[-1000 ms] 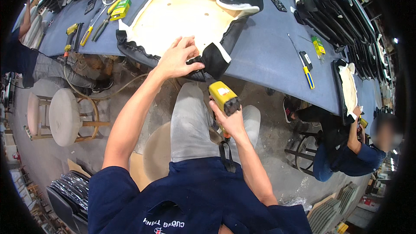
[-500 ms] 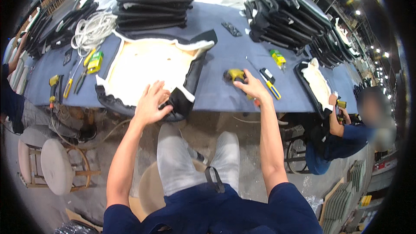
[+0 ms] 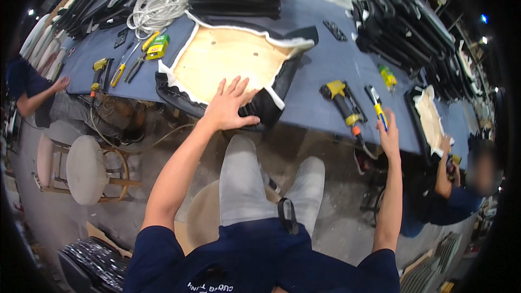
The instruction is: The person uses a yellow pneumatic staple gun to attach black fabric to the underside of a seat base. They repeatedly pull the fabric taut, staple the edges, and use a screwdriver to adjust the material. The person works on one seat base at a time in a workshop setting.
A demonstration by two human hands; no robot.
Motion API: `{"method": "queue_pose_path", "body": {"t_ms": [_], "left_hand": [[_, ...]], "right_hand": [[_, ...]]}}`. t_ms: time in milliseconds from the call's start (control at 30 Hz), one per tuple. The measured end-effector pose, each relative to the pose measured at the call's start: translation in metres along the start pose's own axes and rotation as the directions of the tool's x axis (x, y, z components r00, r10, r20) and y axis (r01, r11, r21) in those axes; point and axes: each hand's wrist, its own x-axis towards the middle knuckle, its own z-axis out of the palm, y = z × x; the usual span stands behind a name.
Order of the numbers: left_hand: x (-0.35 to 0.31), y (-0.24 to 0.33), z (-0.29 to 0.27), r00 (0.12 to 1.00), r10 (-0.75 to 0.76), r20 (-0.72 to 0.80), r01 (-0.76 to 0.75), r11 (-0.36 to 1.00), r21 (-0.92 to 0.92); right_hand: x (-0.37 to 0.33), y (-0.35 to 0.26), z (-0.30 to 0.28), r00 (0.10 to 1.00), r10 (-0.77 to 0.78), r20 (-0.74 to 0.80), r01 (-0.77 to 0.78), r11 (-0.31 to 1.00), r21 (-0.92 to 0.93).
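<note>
– Yellow air gun [image 3: 343, 107] now lies on the blue table [image 3: 315, 73], out of the right hand [image 3: 389, 140].
– What's that hand doing?
– Pinching the screwdriver [image 3: 379, 113] by its yellow-and-blue handle, right of the gun.
– And the left hand [image 3: 230, 108]?
– Fingers spread, resting on the near right corner of the black-edged seat panel [image 3: 228, 54], which lies at the table's near edge, wooden face up.

On the table I count two nail guns [image 3: 345, 107], two green-yellow packs [image 3: 158, 47], one white coil [image 3: 157, 12]; at left, two stools [image 3: 87, 169].
</note>
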Motion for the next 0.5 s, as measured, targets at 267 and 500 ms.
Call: {"method": "queue_pose_path", "body": {"t_ms": [267, 500], "left_hand": [[0.011, -0.001, 0.009, 1.000, 0.023, 0.021, -0.023, 1.000, -0.016], [0.011, -0.001, 0.008, 0.999, -0.008, 0.053, 0.008, 1.000, -0.005]], "right_hand": [[-0.181, -0.162, 0.008, 0.906, -0.325, 0.270, 0.318, 0.945, 0.070], [-0.188, -0.174, 0.041, 0.892, -0.342, 0.295, 0.390, 0.913, -0.118]]}}
